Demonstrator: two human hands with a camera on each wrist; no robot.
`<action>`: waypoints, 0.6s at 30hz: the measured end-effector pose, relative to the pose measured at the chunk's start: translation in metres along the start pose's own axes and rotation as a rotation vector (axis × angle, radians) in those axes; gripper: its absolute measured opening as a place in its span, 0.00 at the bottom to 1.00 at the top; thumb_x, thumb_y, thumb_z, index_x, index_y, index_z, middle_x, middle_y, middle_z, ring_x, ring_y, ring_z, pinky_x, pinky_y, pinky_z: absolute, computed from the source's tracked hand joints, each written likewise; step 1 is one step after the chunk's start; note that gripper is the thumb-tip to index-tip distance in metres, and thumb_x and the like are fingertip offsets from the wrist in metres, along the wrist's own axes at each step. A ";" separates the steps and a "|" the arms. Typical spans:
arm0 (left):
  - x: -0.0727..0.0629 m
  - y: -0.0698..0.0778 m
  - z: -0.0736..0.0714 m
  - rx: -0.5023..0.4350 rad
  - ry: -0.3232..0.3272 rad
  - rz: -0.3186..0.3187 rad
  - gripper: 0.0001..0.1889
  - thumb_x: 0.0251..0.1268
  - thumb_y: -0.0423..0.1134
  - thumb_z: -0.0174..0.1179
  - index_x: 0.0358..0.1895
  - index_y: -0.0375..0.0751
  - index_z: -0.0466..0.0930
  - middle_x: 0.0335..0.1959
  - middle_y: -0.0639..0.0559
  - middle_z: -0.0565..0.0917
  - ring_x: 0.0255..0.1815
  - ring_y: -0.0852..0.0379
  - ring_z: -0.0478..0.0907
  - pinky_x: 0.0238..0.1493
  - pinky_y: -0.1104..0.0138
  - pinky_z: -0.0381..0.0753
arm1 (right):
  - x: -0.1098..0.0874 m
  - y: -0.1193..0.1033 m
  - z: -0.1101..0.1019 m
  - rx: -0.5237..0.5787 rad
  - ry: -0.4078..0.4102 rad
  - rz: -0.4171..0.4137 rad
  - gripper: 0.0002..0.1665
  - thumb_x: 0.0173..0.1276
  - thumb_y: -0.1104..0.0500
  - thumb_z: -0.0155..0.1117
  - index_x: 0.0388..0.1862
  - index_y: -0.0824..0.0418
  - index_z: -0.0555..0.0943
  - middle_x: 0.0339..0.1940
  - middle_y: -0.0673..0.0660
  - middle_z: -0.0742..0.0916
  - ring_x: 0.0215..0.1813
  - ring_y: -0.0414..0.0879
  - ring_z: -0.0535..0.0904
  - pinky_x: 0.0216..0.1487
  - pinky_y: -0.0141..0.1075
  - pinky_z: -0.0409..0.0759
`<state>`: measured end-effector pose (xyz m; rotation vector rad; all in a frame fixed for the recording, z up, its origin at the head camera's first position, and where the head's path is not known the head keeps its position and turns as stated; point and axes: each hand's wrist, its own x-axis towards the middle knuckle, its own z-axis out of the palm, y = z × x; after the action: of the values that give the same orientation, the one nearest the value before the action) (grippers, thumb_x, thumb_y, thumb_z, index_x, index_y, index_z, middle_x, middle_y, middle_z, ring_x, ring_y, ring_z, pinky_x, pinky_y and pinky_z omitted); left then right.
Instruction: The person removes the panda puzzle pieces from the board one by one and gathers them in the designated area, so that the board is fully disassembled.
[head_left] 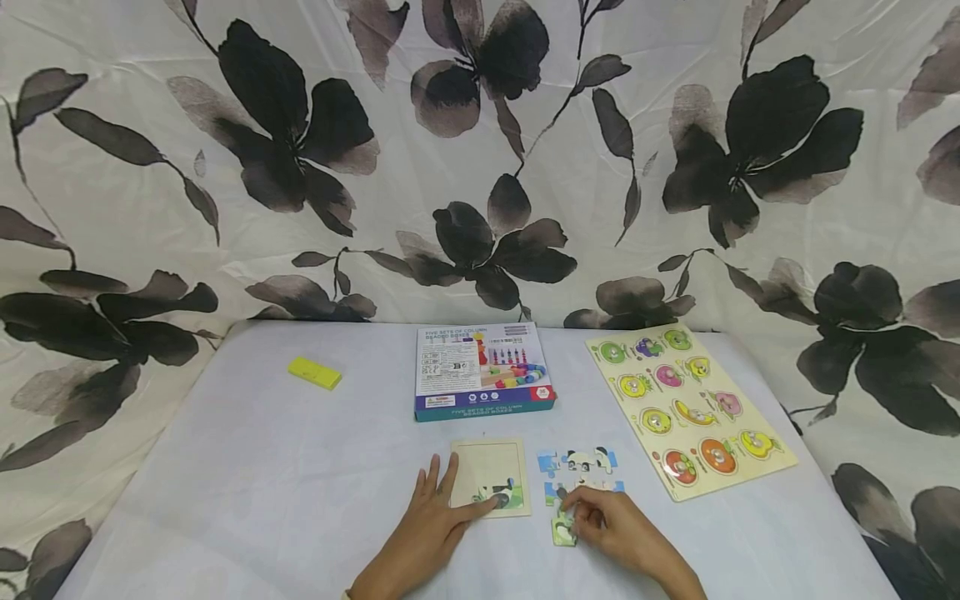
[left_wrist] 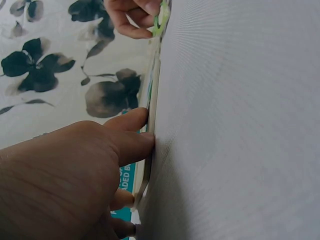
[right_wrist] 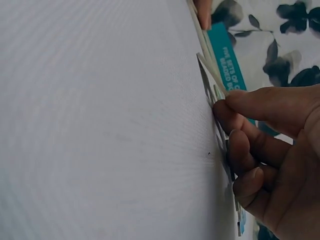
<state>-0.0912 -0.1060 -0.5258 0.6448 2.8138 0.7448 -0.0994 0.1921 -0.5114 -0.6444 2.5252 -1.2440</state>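
My left hand [head_left: 427, 525] lies with fingers spread across the left edge of a small wooden puzzle tray [head_left: 471, 467]. Its thumb presses on the green and black-and-white puzzle pieces [head_left: 513, 493] fitted in the tray's lower right corner. Right of the tray, my right hand [head_left: 622, 529] pinches a green puzzle piece [head_left: 564, 533] between thumb and index finger. In the right wrist view that piece [right_wrist: 211, 72] is tilted, one end raised off the table. Loose panda puzzle pieces [head_left: 588, 460] lie grouped just beyond the right hand, partly covered by its fingers.
Behind the tray lies a boxed bead set [head_left: 480, 375]. A large fruit puzzle board [head_left: 686, 417] is at the right, and a yellow block [head_left: 314, 373] sits at the back left. A floral cloth [head_left: 465, 167] hangs behind the white table [head_left: 262, 500].
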 end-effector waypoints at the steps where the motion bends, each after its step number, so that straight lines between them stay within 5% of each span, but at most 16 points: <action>1: 0.000 0.000 0.000 -0.001 0.000 -0.001 0.24 0.70 0.43 0.55 0.62 0.79 0.70 0.75 0.31 0.49 0.74 0.26 0.37 0.69 0.35 0.44 | 0.000 0.000 0.000 -0.003 -0.003 0.000 0.10 0.61 0.67 0.65 0.40 0.57 0.83 0.23 0.42 0.80 0.24 0.30 0.71 0.26 0.28 0.73; 18: 0.000 0.000 0.000 -0.021 -0.007 -0.015 0.23 0.69 0.42 0.55 0.62 0.78 0.71 0.75 0.32 0.48 0.74 0.26 0.36 0.69 0.35 0.42 | 0.000 0.000 0.000 -0.017 -0.010 0.052 0.08 0.62 0.65 0.65 0.39 0.55 0.83 0.23 0.42 0.79 0.24 0.31 0.71 0.26 0.28 0.73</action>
<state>-0.0912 -0.1055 -0.5259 0.6204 2.7978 0.7663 -0.0992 0.1918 -0.5114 -0.5828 2.5297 -1.2003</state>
